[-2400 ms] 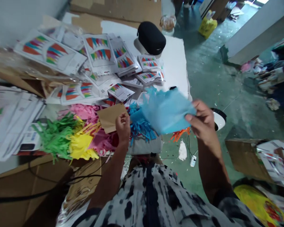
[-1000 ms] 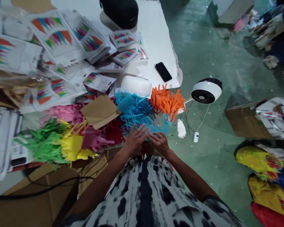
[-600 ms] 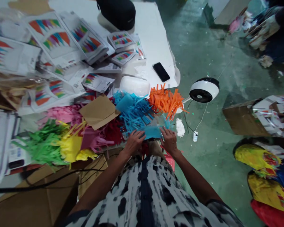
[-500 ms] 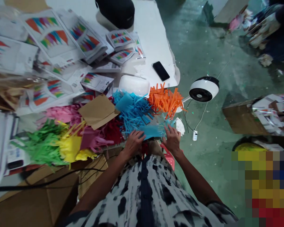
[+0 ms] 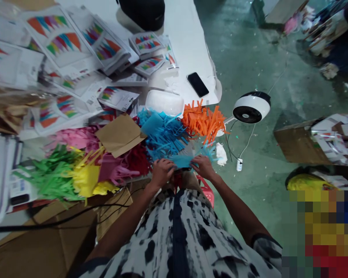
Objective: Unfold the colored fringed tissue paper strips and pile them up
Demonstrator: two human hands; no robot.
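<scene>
A light blue fringed tissue-paper strip (image 5: 182,160) stretches between my two hands at the table's near edge. My left hand (image 5: 163,171) grips its left end with curled fingers. At the other end, my right hand (image 5: 203,166) pinches the paper, and pale blue fringe (image 5: 208,150) shows just beyond it. Directly behind lies a pile of blue fringed paper (image 5: 164,133), with orange fringed paper (image 5: 204,120) to its right. Left of my hands are dark red fringe (image 5: 139,160), a folded brown card (image 5: 120,135), and pink, yellow (image 5: 85,179) and green (image 5: 48,173) fringed paper.
Printed packages (image 5: 60,40) cover the table's left side. A white plastic tray (image 5: 164,103), a phone (image 5: 197,84) and a black case (image 5: 145,13) lie further back. A white fan (image 5: 251,108) stands right of the table, and a carton of packages (image 5: 303,143) sits on the floor.
My right hand has moved left, closer to my left hand, so less of the light blue strip shows between them. The paper piles stay where they were.
</scene>
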